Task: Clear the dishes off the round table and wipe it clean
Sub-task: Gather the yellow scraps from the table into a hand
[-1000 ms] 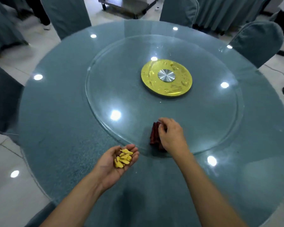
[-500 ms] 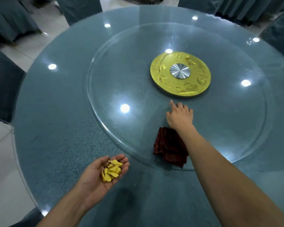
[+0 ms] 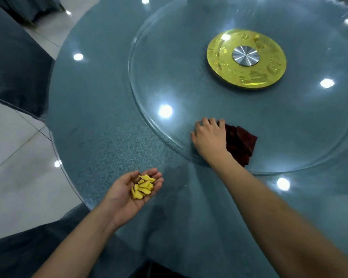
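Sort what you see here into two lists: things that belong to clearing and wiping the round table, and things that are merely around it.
Part of the job:
- dark red cloth, right hand on it
- yellow scraps in the cupped left hand
- glass turntable
- round table

Just around:
- covered chair
- gold hub

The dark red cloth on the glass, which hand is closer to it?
Right. The right hand rests against the dark red cloth; the left hand is apart, cupping yellow scraps.
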Action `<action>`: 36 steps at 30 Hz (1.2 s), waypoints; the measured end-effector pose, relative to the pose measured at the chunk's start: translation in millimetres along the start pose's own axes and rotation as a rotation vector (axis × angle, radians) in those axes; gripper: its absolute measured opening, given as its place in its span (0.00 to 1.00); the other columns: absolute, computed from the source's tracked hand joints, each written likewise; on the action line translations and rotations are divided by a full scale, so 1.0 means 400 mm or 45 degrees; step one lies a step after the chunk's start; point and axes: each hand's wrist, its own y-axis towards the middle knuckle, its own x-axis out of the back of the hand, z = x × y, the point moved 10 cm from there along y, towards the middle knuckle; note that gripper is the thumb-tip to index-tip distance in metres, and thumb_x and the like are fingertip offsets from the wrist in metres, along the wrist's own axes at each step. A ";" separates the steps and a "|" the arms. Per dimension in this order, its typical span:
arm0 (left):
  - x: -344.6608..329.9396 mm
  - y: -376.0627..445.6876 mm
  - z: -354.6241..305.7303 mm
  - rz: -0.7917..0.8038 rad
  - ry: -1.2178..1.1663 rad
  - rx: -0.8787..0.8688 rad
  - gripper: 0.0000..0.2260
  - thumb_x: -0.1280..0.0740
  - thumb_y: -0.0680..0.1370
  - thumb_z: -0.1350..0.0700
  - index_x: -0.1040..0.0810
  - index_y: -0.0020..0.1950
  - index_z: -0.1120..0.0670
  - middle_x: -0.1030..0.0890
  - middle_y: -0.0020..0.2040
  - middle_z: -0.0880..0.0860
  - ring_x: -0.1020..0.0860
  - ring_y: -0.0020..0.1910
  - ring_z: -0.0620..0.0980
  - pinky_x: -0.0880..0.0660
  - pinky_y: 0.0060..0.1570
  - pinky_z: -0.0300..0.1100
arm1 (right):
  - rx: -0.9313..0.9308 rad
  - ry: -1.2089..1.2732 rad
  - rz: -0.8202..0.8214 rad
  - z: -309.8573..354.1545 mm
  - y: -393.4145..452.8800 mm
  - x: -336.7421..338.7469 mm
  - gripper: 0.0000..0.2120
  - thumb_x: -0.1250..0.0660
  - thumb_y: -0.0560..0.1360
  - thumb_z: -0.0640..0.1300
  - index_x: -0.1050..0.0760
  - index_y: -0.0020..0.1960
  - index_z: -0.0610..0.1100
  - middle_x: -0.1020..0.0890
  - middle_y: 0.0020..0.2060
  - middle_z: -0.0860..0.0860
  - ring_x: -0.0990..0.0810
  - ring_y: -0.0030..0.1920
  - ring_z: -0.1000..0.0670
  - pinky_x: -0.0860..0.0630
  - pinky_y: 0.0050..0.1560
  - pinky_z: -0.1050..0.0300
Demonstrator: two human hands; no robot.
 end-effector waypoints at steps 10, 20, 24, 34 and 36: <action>0.197 -0.080 0.049 -0.083 -0.010 0.045 0.22 0.45 0.84 0.57 0.15 0.49 0.69 0.16 0.55 0.66 0.14 0.47 0.61 0.19 0.51 0.54 | 0.073 0.108 -0.272 0.088 -0.124 0.009 0.19 0.37 0.77 0.61 0.19 0.48 0.46 0.17 0.45 0.49 0.21 0.45 0.44 0.37 0.50 0.47; 0.267 -0.112 0.054 -0.033 -0.057 0.046 0.22 0.45 0.83 0.57 0.15 0.47 0.69 0.16 0.52 0.66 0.14 0.45 0.61 0.17 0.47 0.51 | 0.096 0.092 -0.749 0.126 -0.192 0.027 0.12 0.29 0.70 0.34 0.26 0.34 0.47 0.26 0.31 0.50 0.27 0.33 0.46 0.30 0.43 0.50; 0.293 -0.118 0.071 -0.015 -0.041 0.051 0.23 0.45 0.83 0.57 0.15 0.47 0.69 0.16 0.51 0.66 0.14 0.44 0.61 0.18 0.47 0.51 | -0.057 0.247 -0.651 0.107 -0.191 0.030 0.08 0.31 0.73 0.39 0.24 0.37 0.47 0.23 0.33 0.49 0.23 0.36 0.45 0.31 0.45 0.49; 0.306 -0.145 0.145 0.046 -0.032 0.095 0.25 0.47 0.84 0.56 0.15 0.43 0.67 0.15 0.45 0.64 0.15 0.40 0.58 0.17 0.42 0.48 | 0.174 1.193 -0.205 0.381 -0.539 0.173 0.02 0.26 0.75 0.48 0.16 0.47 0.51 0.20 0.41 0.56 0.20 0.43 0.54 0.24 0.49 0.45; 0.314 -0.149 0.158 0.038 -0.044 0.088 0.21 0.46 0.84 0.57 0.17 0.44 0.66 0.15 0.43 0.63 0.15 0.37 0.56 0.16 0.39 0.49 | 0.259 1.121 -0.115 0.434 -0.596 0.185 0.05 0.29 0.75 0.52 0.16 0.48 0.53 0.20 0.42 0.56 0.22 0.45 0.53 0.28 0.50 0.48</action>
